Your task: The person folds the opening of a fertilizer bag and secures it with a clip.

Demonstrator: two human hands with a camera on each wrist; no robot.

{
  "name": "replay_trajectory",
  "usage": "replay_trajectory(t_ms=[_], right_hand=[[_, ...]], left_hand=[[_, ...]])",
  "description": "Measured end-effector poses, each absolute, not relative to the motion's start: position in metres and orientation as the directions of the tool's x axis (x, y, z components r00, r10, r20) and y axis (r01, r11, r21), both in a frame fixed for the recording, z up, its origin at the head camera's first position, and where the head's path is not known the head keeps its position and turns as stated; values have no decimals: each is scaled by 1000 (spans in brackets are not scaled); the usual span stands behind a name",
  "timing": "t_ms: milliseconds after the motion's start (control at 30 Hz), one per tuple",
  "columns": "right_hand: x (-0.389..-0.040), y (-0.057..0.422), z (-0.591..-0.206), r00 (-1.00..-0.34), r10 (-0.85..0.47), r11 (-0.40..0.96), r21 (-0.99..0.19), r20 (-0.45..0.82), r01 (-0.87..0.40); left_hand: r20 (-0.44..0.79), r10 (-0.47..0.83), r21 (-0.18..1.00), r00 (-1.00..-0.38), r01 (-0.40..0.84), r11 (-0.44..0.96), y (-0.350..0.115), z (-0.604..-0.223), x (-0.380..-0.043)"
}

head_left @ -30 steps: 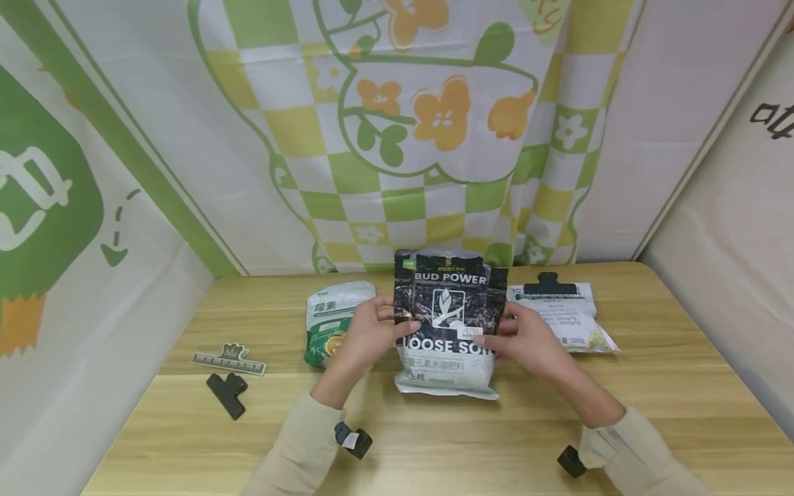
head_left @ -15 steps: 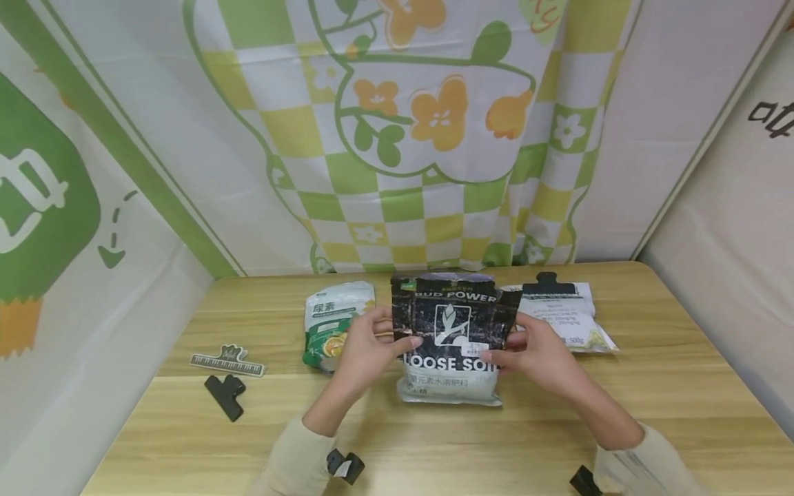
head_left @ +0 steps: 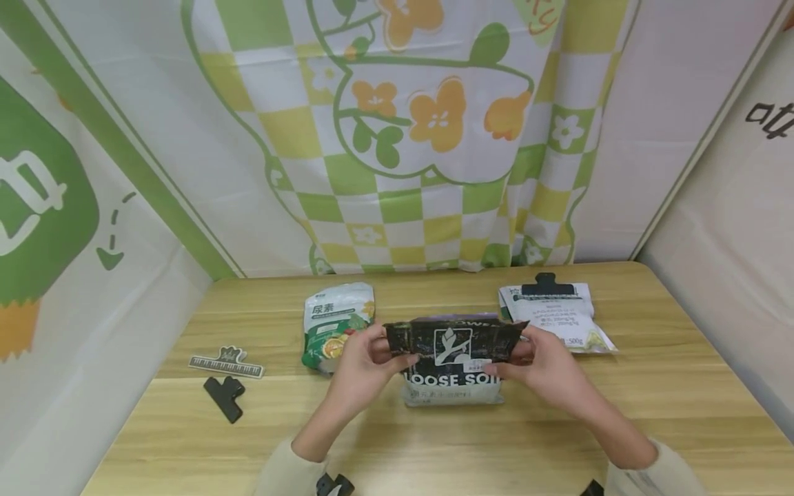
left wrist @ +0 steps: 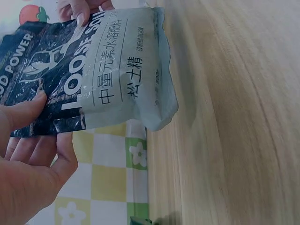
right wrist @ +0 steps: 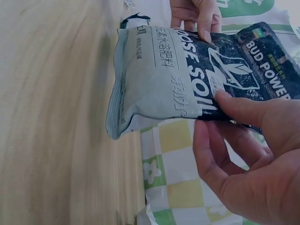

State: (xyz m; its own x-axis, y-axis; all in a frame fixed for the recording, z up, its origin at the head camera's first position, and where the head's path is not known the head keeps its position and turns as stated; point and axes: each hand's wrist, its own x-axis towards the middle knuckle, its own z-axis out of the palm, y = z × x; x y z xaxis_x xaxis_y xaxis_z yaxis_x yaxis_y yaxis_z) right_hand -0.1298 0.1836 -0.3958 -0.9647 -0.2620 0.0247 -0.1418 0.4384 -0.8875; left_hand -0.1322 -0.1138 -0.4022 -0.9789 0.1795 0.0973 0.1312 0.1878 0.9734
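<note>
A black and grey fertilizer bag (head_left: 453, 372) marked "LOOSE SOIL" is held between both hands above the middle of the table. My left hand (head_left: 362, 365) pinches its left edge, thumb on the printed front and fingers behind. On the opposite edge, my right hand (head_left: 551, 364) grips in the same way, its thumb by a small white sticker (head_left: 476, 366). From the head the bag looks foreshortened, its upper part creased. Both wrist views show the pale lower part (left wrist: 126, 70) bulging. Whether the bag's bottom touches the table cannot be told.
Behind the left hand lies a green and white pouch (head_left: 338, 324). A white bag (head_left: 558, 320) with a black clip (head_left: 547, 285) on its top lies back right. A piano-patterned clip (head_left: 227, 363) and a black clip (head_left: 225, 398) lie on the table (head_left: 155, 441) at left.
The bag's top has come down in the head view, so the bag looks shorter and more folded over. Both hands have lowered slightly while keeping their hold on its sides.
</note>
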Motion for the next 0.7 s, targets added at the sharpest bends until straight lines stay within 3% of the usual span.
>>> replay_trajectory(t_ms=[700], right_hand=[[-112, 182, -405, -883, -415, 349, -859, 218, -375]], left_hand=[[116, 309, 938, -944, 206, 278, -142, -402, -113]])
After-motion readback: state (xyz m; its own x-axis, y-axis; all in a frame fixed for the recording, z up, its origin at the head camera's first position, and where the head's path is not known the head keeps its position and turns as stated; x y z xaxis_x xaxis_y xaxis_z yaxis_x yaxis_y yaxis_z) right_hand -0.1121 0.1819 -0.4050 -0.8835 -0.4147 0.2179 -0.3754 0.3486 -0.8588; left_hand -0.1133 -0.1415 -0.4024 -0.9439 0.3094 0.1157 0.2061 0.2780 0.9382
